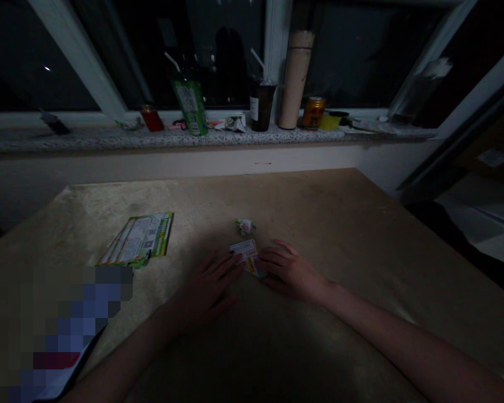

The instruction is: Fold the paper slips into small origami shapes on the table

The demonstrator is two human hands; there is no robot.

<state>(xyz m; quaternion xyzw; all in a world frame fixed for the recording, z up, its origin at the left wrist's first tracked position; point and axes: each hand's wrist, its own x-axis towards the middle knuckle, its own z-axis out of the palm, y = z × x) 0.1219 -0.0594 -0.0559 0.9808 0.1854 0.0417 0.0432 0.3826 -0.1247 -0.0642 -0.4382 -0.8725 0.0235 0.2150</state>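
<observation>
A small printed paper [247, 255], partly folded, lies on the beige table [340, 235] between my hands. My left hand [208, 288] rests flat on the table with its fingers stretched out, the fingertips touching the paper's left edge. My right hand [289, 270] lies on the table with fingers spread, its fingertips pressing on the paper's right side. Just beyond the paper sits a small folded paper figure [246, 226] in pink and green. A stack of green printed leaflets [139, 239] lies to the left.
On the stone windowsill [88, 140] stand a green drink carton with a straw [190, 103], a dark cup [261, 106], a tall beige tube [294, 78], an orange can [313, 113] and a red jar [152, 118]. A blurred object lies at the lower left.
</observation>
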